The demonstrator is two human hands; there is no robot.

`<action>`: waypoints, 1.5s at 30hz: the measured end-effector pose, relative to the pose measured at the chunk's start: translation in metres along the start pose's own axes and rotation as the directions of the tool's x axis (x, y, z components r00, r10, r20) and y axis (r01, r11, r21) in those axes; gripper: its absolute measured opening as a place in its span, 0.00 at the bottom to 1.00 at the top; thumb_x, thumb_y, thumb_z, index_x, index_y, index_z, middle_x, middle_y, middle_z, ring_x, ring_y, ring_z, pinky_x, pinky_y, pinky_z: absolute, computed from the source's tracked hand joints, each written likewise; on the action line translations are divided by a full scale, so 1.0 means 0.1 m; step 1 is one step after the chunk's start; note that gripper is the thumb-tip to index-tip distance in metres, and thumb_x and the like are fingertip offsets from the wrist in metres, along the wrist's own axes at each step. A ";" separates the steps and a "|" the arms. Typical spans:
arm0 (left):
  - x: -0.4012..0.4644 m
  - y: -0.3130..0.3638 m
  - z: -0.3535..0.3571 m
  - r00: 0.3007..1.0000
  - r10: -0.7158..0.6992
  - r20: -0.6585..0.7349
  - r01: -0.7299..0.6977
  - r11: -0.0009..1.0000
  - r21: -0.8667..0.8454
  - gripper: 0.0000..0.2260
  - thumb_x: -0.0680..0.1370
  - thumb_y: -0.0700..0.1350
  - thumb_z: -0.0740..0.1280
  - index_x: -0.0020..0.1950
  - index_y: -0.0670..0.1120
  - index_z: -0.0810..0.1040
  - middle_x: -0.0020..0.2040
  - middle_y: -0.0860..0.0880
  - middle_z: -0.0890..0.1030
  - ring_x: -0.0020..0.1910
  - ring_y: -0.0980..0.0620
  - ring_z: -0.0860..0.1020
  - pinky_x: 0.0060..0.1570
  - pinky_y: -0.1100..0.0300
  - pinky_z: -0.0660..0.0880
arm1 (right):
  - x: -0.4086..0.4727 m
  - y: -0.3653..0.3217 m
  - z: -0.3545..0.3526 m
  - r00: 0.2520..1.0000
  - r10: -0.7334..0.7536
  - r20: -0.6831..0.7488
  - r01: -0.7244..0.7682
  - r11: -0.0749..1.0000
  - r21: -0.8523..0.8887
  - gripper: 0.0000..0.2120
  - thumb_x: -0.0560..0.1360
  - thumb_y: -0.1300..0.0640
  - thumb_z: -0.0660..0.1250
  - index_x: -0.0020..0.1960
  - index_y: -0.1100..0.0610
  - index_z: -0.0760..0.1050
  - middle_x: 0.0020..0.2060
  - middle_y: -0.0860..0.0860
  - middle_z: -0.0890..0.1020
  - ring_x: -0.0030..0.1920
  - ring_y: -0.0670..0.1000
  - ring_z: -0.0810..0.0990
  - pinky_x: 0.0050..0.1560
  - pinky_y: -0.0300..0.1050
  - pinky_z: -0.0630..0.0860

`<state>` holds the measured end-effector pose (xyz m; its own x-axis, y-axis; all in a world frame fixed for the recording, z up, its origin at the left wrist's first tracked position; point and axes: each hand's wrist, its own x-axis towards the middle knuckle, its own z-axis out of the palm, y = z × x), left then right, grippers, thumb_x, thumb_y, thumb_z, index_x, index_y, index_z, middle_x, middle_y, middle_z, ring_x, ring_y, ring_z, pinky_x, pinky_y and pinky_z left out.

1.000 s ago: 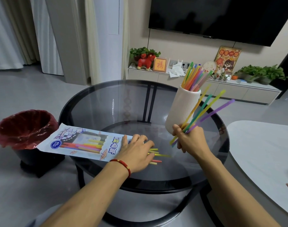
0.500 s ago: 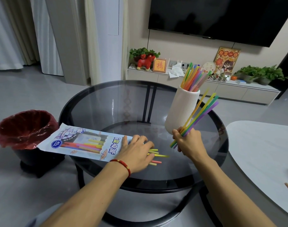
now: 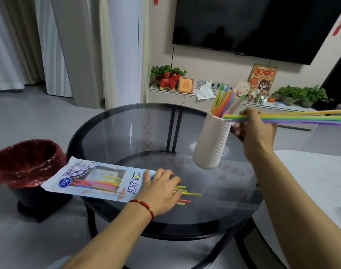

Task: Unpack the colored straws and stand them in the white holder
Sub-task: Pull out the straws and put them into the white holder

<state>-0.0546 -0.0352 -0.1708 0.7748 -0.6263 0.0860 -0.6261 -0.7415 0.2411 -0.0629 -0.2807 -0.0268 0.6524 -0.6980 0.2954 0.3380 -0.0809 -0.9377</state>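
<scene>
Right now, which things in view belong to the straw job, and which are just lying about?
Job:
white holder
straw bundle gripped by right hand
straw packet under left hand
loose straws at the packet's mouth

Lying about:
red-lined bin
TV
red toy animal
potted plants

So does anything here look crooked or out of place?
The white holder leans left rather than standing straight. The straw packet overhangs the glass table's edge, above the red-lined bin.

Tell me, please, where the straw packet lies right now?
The straw packet lies flat at the glass table's near left edge, beside the red-lined bin, its open end under the left hand.
</scene>
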 end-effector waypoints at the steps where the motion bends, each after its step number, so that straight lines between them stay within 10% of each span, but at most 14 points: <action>1: 0.00 0.00 0.00 1.000 0.000 0.001 0.000 1.000 -0.003 0.15 0.81 0.58 0.56 0.66 0.57 0.71 0.67 0.53 0.69 0.70 0.50 0.63 0.71 0.33 0.55 | 0.09 -0.07 0.03 0.999 -0.024 -0.020 0.024 1.000 -0.013 0.09 0.80 0.57 0.68 0.43 0.59 0.78 0.25 0.51 0.81 0.25 0.50 0.80 0.25 0.41 0.77; 11: 0.00 0.00 0.00 1.000 0.000 0.006 0.000 1.000 0.012 0.16 0.81 0.58 0.57 0.67 0.56 0.71 0.67 0.53 0.69 0.70 0.49 0.63 0.70 0.33 0.55 | 0.42 -0.20 0.33 0.964 -0.178 0.198 0.265 0.717 -0.645 0.14 0.78 0.57 0.65 0.34 0.57 0.76 0.30 0.60 0.84 0.27 0.58 0.82 0.28 0.46 0.82; 15: -0.01 -0.01 -0.01 1.000 0.001 -0.003 -0.001 1.000 0.015 0.16 0.81 0.58 0.56 0.66 0.56 0.71 0.66 0.53 0.69 0.70 0.49 0.63 0.70 0.34 0.55 | 0.45 -0.22 0.43 0.965 -0.049 0.258 0.234 0.608 -0.758 0.08 0.77 0.55 0.70 0.41 0.56 0.76 0.43 0.57 0.83 0.42 0.57 0.83 0.47 0.56 0.86; 19: -0.01 -0.01 -0.03 1.000 0.007 -0.002 -0.007 1.000 0.012 0.16 0.81 0.58 0.56 0.66 0.56 0.71 0.67 0.53 0.69 0.70 0.49 0.63 0.70 0.35 0.55 | 0.42 -0.29 0.45 0.978 -0.006 0.210 0.167 0.628 -0.760 0.12 0.74 0.49 0.73 0.43 0.58 0.80 0.47 0.58 0.87 0.49 0.59 0.87 0.53 0.60 0.86; 25: -0.02 -0.01 -0.03 1.000 0.006 -0.001 -0.006 1.000 0.003 0.16 0.81 0.58 0.57 0.66 0.55 0.71 0.67 0.52 0.69 0.70 0.49 0.63 0.70 0.34 0.54 | 0.42 -0.41 0.48 0.979 -0.057 0.196 0.183 0.671 -0.718 0.11 0.77 0.50 0.74 0.44 0.57 0.80 0.46 0.57 0.87 0.37 0.50 0.84 0.35 0.44 0.80; 30: -0.01 -0.01 -0.03 1.000 0.009 -0.002 -0.009 1.000 -0.004 0.16 0.81 0.58 0.57 0.66 0.56 0.71 0.67 0.53 0.69 0.70 0.49 0.63 0.70 0.34 0.54 | 0.42 -0.49 0.47 0.977 -0.093 0.192 0.205 0.668 -0.716 0.17 0.79 0.46 0.73 0.47 0.62 0.83 0.47 0.59 0.87 0.46 0.58 0.87 0.52 0.58 0.86; 35: -0.01 -0.01 -0.04 1.000 0.004 0.010 -0.004 1.000 -0.011 0.16 0.81 0.59 0.57 0.66 0.56 0.71 0.68 0.53 0.69 0.71 0.50 0.62 0.71 0.34 0.53 | 0.46 -0.53 0.44 0.961 0.062 0.271 0.177 0.614 -0.769 0.20 0.77 0.44 0.74 0.51 0.62 0.83 0.48 0.57 0.85 0.39 0.50 0.83 0.43 0.50 0.84; 45: -0.02 0.02 -0.11 1.000 0.001 0.010 0.000 1.000 -0.012 0.17 0.81 0.58 0.57 0.67 0.56 0.70 0.69 0.53 0.69 0.71 0.49 0.63 0.72 0.35 0.54 | 0.47 -0.51 0.46 0.857 -0.405 0.318 0.491 0.454 -0.743 0.37 0.79 0.51 0.73 0.81 0.55 0.60 0.74 0.59 0.71 0.71 0.57 0.71 0.66 0.47 0.69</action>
<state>-0.0561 -0.0327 -0.1594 0.7735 -0.6291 0.0765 -0.6254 -0.7383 0.2525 -0.0185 -0.2770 0.0428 0.6379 -0.3390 0.6915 -0.0305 -0.9083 -0.4172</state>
